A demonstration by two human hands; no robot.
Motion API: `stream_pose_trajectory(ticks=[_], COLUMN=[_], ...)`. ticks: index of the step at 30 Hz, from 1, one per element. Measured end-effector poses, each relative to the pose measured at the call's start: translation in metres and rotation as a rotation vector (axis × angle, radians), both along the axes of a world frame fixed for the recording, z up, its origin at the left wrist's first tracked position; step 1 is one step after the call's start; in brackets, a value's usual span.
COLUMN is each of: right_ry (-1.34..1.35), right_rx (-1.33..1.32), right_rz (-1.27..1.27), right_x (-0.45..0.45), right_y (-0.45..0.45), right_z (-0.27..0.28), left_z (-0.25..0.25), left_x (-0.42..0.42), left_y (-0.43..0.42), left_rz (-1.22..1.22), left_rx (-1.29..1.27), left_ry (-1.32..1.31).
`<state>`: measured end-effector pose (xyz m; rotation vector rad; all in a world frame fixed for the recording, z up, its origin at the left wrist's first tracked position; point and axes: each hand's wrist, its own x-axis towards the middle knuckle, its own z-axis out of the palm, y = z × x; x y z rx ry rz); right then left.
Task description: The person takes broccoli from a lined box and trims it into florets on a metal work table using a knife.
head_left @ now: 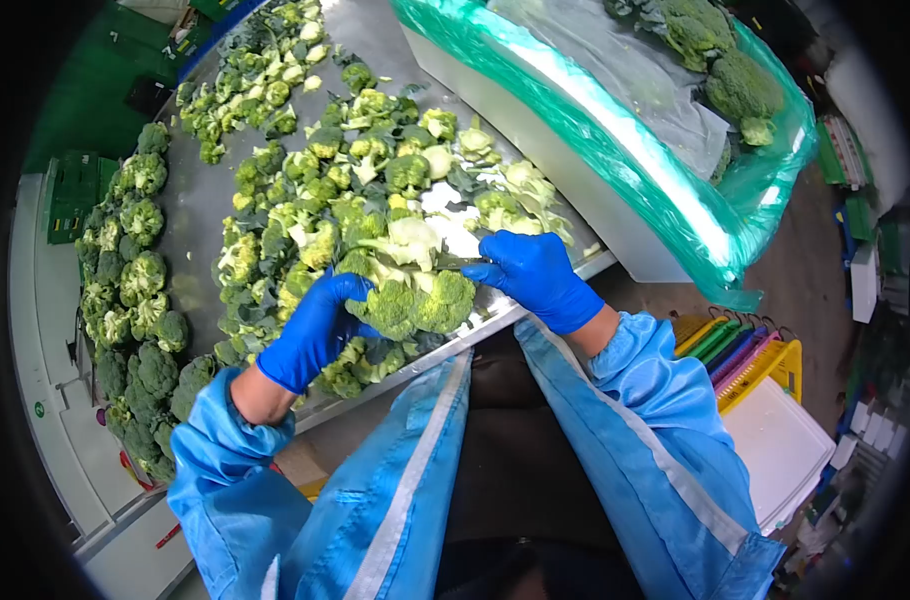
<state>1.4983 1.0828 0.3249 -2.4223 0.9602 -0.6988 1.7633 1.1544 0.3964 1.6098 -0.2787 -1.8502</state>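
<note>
**Broccoli held crown-down between two gloved hands, blade across its axis**

From the head camera, the only view I have, I see both hands in front of the body, close to the near edge of a metal table (190,240). The left hand (317,325) is closed around the left side of a broccoli head (405,300), thumb and fingers pressed against the florets. The right hand (540,282) is clamped on what I take for a knife (460,263); its handle is mostly hidden in the fist, and only a short stretch of dark blade shows.

The relation I watch is between blade and head. The broccoli lies to the right of the left grip and to the left of the right fist. Its long axis runs away from the body: pale stem pointing outward, green crown toward the wearer. The blade points left, roughly square to that axis, where stem meets florets. The left hand is the nearer one, touching the head; the right fist sits just beside it. I cannot tell how deep the edge sits, or whether it bites at all.

Under and beyond the hands spreads a pile of broccoli pieces (320,190). Whole heads (140,285) line the left side, and a green-lined box (615,120) stands at the upper right.
</note>
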Motion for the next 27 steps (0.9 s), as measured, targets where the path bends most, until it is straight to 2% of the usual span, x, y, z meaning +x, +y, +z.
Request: stream_pose_trajectory(ticks=[1,3,4,5,7,8,11,13,16,17,19,20,21,23,24,27], right_ry=[0.009,-0.077,0.053,0.09,-0.029,-0.003,0.054,-0.031,-0.175,-0.175,-0.262,-0.211,-0.214,-0.226,-0.273,-0.41], right_rx=[0.014,-0.048,-0.025,0.213,0.383,0.312,0.512,0.715,0.669,0.669,0.753,0.803,0.803,0.835,0.892,0.917], right_rz=[0.002,-0.162,-0.194,-0.294,-0.303,-0.272,-0.397,-0.39,-0.446,-0.448,-0.46,-0.471,-0.477,-0.433,-0.43,-0.454], right_x=[-0.007,-0.023,-0.038,-0.049,-0.051,-0.046,-0.031,-0.034,-0.027,-0.025,-0.021,-0.022,-0.022,-0.024,-0.023,-0.029], right_y=[0.004,0.012,0.006,0.005,0.005,0.011,0.018,0.02,0.025,0.027,0.027,0.027,0.028,0.032,0.035,0.05], right_z=[-0.004,-0.017,-0.026,-0.032,-0.028,-0.028,-0.056,-0.052,-0.058,-0.057,-0.046,-0.048,-0.049,-0.052,-0.05,-0.035], left_z=[0.002,0.005,0.003,0.007,0.032,0.021,-0.015,-0.027,-0.044,-0.056,-0.089,-0.1,-0.096,-0.087,-0.083,-0.093], left_x=[-0.006,-0.007,0.001,0.003,-0.024,-0.022,-0.023,-0.027,-0.042,-0.041,-0.037,-0.031,-0.034,-0.045,-0.052,-0.048], left_y=[-0.005,-0.005,-0.013,-0.011,-0.028,-0.036,-0.047,-0.047,-0.042,-0.04,-0.039,-0.045,-0.051,-0.062,-0.066,-0.076], left_rz=[-0.01,-0.138,-0.118,-0.201,-0.169,-0.157,-0.128,-0.147,-0.42,-0.422,-0.434,-0.34,-0.346,-0.377,-0.391,-0.544], left_rx=[0.0,-0.017,0.032,-0.054,-0.077,-0.072,-0.142,-0.13,-0.425,-0.425,-0.633,-0.541,-0.544,-0.431,-0.463,-0.379], left_ry=[0.003,0.02,0.239,0.175,0.279,0.227,-0.006,-0.158,-0.524,-0.523,-0.935,-0.72,-0.719,-0.905,-1.02,-1.028])
